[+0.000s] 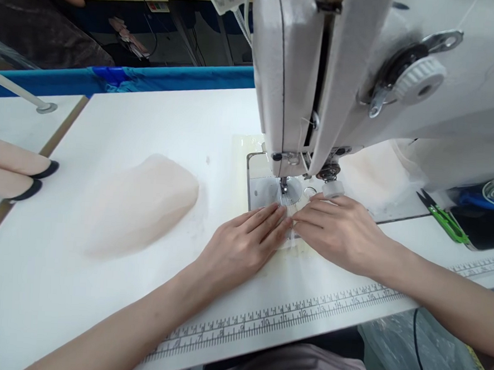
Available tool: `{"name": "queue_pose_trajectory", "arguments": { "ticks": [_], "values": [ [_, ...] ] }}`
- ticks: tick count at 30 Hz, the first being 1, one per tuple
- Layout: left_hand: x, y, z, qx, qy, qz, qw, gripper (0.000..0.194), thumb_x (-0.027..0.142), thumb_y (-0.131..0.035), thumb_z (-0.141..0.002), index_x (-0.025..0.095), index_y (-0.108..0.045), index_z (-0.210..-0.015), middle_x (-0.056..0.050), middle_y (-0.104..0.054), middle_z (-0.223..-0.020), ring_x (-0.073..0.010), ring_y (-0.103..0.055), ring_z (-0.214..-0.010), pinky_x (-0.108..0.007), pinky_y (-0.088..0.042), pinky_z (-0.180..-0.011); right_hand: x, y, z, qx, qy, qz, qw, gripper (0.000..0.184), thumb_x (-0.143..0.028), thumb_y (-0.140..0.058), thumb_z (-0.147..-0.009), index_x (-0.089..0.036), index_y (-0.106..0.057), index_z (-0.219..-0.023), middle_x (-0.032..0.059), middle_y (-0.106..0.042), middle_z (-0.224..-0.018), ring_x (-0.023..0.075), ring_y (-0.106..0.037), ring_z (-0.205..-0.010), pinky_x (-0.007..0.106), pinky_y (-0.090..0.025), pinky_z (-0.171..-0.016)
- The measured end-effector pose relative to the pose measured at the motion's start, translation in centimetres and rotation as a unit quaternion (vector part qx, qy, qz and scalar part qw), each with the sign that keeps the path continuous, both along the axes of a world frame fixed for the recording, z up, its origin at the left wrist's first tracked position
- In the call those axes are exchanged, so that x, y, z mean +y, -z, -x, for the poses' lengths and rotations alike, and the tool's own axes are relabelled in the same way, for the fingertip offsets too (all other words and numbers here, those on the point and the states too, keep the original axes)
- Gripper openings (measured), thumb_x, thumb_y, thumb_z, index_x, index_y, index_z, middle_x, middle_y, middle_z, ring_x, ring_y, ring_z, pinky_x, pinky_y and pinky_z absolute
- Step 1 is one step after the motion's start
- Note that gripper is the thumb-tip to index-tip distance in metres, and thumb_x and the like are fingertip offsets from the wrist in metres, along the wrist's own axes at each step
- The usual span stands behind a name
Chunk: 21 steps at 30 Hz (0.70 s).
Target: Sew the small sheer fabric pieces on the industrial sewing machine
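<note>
1. The left hand [243, 240] lies palm down, fingers straight and close together, fingertips on a thin, sheer strip [293, 237] just on the near side of the presser foot [284, 185].
2. The right hand [340, 230] is beside it, fingers bent and close together, their tips at the strip's right side; I cannot tell whether they pinch it.
3. The strip runs from the foot toward the worktop's [109, 305] near edge, over the metal plate [260, 192]; the fingers partly hide it.
4. A pale beige cloth [158, 202] lies apart from the hands, toward the worktop's left edge.
5. Another pale cloth [373, 170] lies under the machine's [296, 71] arm, beyond the right hand.
6. Green snips [448, 222] lie toward the worktop's right end, near a dark, flat object [489, 225].
7. A printed ruler [284, 317] follows the near edge.
8. Blue fabric [186, 78] lines the far edge.
</note>
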State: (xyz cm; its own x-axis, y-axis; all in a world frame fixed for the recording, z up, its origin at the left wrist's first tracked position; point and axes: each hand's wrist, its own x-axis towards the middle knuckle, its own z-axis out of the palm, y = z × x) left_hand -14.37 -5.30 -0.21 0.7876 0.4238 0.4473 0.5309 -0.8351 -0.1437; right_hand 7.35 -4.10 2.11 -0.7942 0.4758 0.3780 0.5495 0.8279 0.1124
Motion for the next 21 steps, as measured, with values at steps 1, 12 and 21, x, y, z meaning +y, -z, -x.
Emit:
{"name": "queue_pose_trajectory", "arguments": {
  "ticks": [1, 12, 21],
  "values": [
    [-0.02, 0.01, 0.01, 0.002, 0.002, 0.0, 1.0, 0.031, 0.015, -0.054, -0.093, 0.004, -0.061, -0.121, -0.017, -0.066, -0.122, -0.0286, -0.062, -0.115, -0.04, -0.06, -0.089, 0.0, -0.01, -0.05, -0.001, -0.001, 0.001, 1.0, 0.024, -0.008, -0.051, -0.09, -0.017, -0.067, -0.076, 0.0023, -0.073, -0.087, 0.0149, -0.063, -0.077, 0.031, -0.044, -0.076],
    [-0.03, -0.08, -0.05, 0.011, -0.001, -0.003, 1.0, 0.03, 0.014, -0.05, -0.095, 0.006, -0.06, -0.122, -0.016, -0.064, -0.124, -0.0266, -0.062, -0.116, -0.039, -0.059, -0.09, 0.02, -0.16, 0.01, -0.002, 0.003, -0.006, 1.0, 0.029, -0.006, -0.048, -0.09, -0.018, -0.065, -0.07, -0.0001, -0.072, -0.078, 0.0145, -0.062, -0.071, 0.031, -0.043, -0.073],
    [0.35, -0.18, -0.16, 0.014, -0.019, 0.006, 1.0, 0.031, 0.017, -0.049, -0.096, 0.007, -0.061, -0.122, -0.014, -0.064, -0.125, -0.0262, -0.062, -0.116, -0.038, -0.058, -0.092, 0.43, -0.02, -0.1, 0.001, 0.015, -0.021, 1.0, 0.025, -0.004, -0.051, -0.086, -0.016, -0.068, -0.071, -0.0003, -0.074, -0.08, 0.0149, -0.064, -0.073, 0.031, -0.042, -0.068]
  ]
}}
